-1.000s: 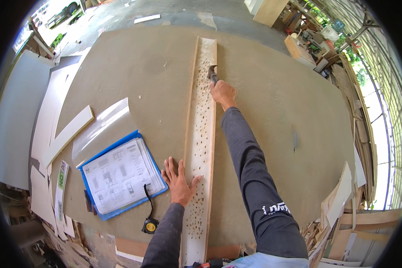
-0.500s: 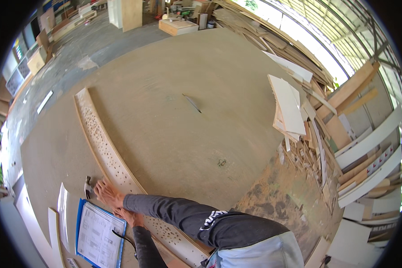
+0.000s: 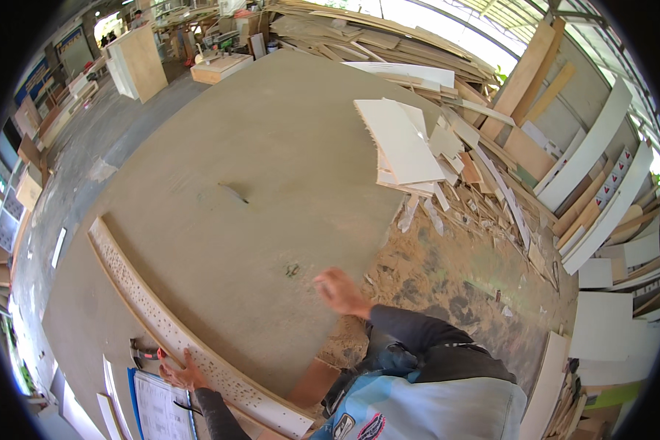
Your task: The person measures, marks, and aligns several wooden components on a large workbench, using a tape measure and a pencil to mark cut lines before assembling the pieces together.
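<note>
A long pale wooden strip [image 3: 150, 304] with raised edges and many small dark dots, holes or specks, lies along the left side of the large grey-brown tabletop [image 3: 198, 154]. My left hand [image 3: 186, 374] straddles its outer edge, thumb over the top and fingers along the side, closed on it. Just beyond those fingers rests a hammer [image 3: 141, 353] with a red and black handle, partly hidden near the strip. My right hand [image 3: 342, 293] is in the air over the table's near right part, apart from the strip. Its fingers look bent but are smeared by motion.
A blue clipboard with printed drawings [image 3: 161, 407] lies beside my left forearm. A thin pencil-like tool [image 3: 235, 193] rests mid-table. White panel offcuts [image 3: 403, 143] and wood scraps are heaped at the right, above a dusty brown surface [image 3: 447, 271]. Several boards lean farther right.
My right hand has left the strip near the hammer and swung right. My left hand has moved forward along the strip's edge beside the hammer. The view has turned to the right.
</note>
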Demonstrator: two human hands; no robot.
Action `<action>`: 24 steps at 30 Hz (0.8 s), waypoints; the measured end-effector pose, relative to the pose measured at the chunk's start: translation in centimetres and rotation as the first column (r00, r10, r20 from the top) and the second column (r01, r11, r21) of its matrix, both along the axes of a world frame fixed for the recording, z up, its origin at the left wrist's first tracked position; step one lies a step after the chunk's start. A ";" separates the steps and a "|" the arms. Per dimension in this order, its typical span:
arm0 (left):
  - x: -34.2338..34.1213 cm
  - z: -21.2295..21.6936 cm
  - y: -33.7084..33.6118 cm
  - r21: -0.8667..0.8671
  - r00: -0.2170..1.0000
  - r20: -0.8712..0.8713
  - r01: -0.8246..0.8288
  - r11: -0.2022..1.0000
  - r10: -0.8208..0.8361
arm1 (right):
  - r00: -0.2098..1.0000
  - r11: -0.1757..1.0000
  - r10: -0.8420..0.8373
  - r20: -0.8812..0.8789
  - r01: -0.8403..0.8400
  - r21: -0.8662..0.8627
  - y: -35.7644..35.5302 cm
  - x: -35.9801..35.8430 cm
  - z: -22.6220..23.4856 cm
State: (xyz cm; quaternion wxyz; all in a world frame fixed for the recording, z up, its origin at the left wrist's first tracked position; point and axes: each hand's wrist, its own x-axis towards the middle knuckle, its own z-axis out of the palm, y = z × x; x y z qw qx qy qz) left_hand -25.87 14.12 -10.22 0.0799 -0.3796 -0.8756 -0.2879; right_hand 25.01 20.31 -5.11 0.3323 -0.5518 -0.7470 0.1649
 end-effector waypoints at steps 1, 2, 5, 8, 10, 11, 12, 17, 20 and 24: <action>0.0 -0.2 0.0 0.005 0.998 -0.069 0.014 1.000 -0.014 | 0.994 0.994 -0.111 0.010 0.111 -0.002 -0.6 4.3 0.0; -0.1 -0.3 -0.2 0.006 0.996 -0.092 0.017 1.000 -0.016 | 0.964 0.964 -0.263 0.028 0.262 0.041 -1.1 8.2 -0.4; 1.6 0.1 0.4 0.027 0.989 -0.144 -0.033 0.999 0.037 | 0.826 0.831 -0.557 -0.091 0.554 -0.051 -1.0 18.6 0.3; 7.7 2.0 2.0 0.093 0.961 -0.177 -0.200 0.975 0.214 | 0.689 0.702 -0.712 -0.137 0.704 -0.107 1.0 27.5 1.1; 10.7 -0.3 4.3 0.326 0.997 -0.074 0.039 0.945 -0.016 | 0.637 0.652 -0.756 -0.153 0.753 -0.085 3.2 33.0 0.7; 14.5 0.0 5.8 0.350 0.975 0.123 0.132 0.927 -0.185 | 0.605 0.620 -0.781 -0.154 0.781 -0.077 4.3 35.6 0.2; 19.9 1.0 7.6 0.375 0.924 0.254 0.179 0.909 -0.287 | 0.590 0.612 -0.785 -0.189 0.786 -0.085 5.7 37.6 0.0; 48.9 6.9 16.9 0.375 0.308 0.770 0.490 0.787 -0.559 | 0.562 0.618 -0.777 -0.283 0.766 -0.177 13.0 43.1 0.1; 62.1 8.9 20.3 0.376 -0.013 0.883 0.619 0.689 -0.470 | 0.619 0.638 -0.766 -0.174 0.764 -0.092 15.0 44.4 -0.2; 71.4 7.2 23.1 0.374 -0.063 0.911 0.542 0.753 -0.407 | 0.514 0.695 -0.712 -0.478 0.616 -0.372 14.2 44.6 -1.1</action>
